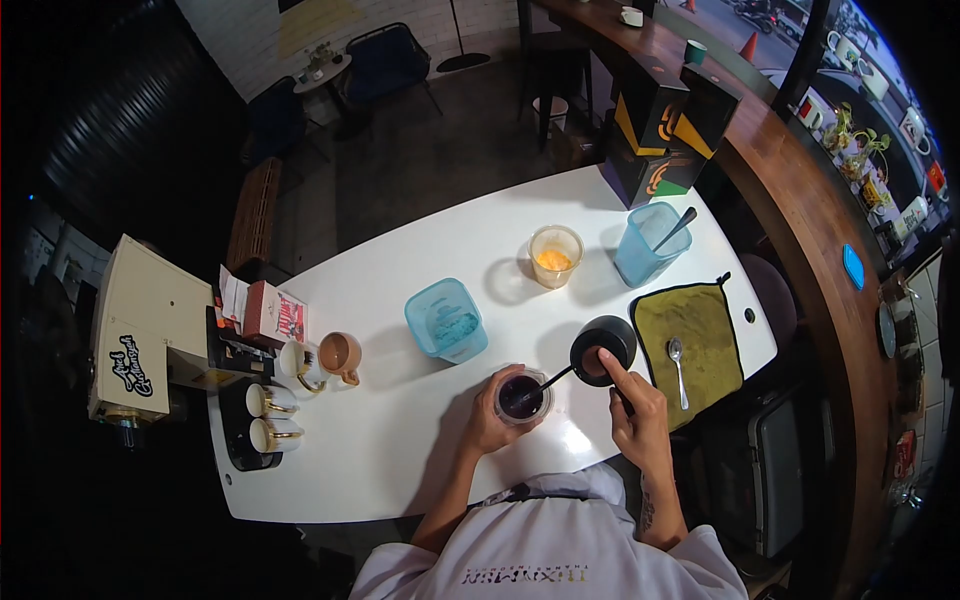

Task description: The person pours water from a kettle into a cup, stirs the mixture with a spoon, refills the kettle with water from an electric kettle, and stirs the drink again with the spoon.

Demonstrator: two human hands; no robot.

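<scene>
My left hand [490, 415] is wrapped around a clear glass [523, 396] with dark purple contents. A black gooseneck kettle [618, 338] is in my right hand [638, 405], the fingers closed at its handle and the index finger reaching onto its top. The kettle's thin spout slants down to the mouth of the glass; I cannot make out a stream. Beyond my left hand stands a light blue container [421, 318] with blue stuff inside. Right of the kettle, a metal spoon [679, 372] lies on an olive cloth [708, 330] with black edging.
A clear cup with orange contents [554, 256] and a blue container with a dark-handled utensil [645, 250] stand farther back. Black boxes [660, 130] sit at the far right corner. On the left are a brown cup [340, 353], several white mugs [275, 435] and a cream machine [150, 335].
</scene>
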